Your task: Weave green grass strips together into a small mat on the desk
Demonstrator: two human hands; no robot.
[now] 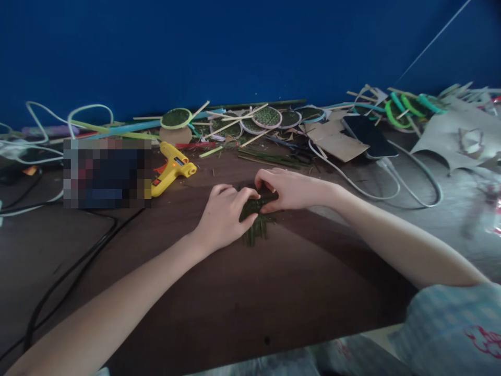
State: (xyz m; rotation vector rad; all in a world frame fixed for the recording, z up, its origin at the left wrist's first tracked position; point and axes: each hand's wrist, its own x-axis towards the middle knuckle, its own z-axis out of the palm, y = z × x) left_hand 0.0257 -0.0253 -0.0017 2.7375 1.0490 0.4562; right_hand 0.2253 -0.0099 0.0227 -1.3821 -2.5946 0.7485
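Observation:
A small bundle of dark green strips (256, 230) lies on the brown table, its loose ends pointing toward me. My left hand (225, 214) has its thumb and fingers closed on the bundle's left side. From the right, my right hand (284, 190) pinches the same green piece between thumb and fingers. Both hands rest low over the table, their fingertips almost meeting. Parts of the green piece are hidden under the fingers.
A yellow glue gun (172, 169) lies left of my hands. Round green-filled hoops (266, 117) and thin sticks line the blue wall. A phone (368, 137) with a white cable sits at the back right. Black cables (74, 266) cross the left side.

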